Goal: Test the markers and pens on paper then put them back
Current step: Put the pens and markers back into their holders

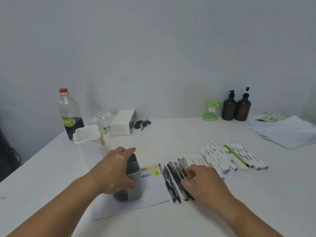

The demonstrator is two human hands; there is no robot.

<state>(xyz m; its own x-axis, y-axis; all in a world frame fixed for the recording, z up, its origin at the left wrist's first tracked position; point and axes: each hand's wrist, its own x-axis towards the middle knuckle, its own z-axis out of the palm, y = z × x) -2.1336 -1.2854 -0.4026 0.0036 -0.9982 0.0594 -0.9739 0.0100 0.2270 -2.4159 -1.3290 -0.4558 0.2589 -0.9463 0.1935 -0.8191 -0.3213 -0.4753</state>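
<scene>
Lower centre, our left hand grips the grey holder on paper; our right hand pinches the black pens.

Grey pen holder, white paper with rainbow-ish swatches, black pens, white markers with blue, green, red tips. Brown pump bottles, red bottle cap.

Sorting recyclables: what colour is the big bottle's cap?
The cap is red, seen in the head view.
</scene>
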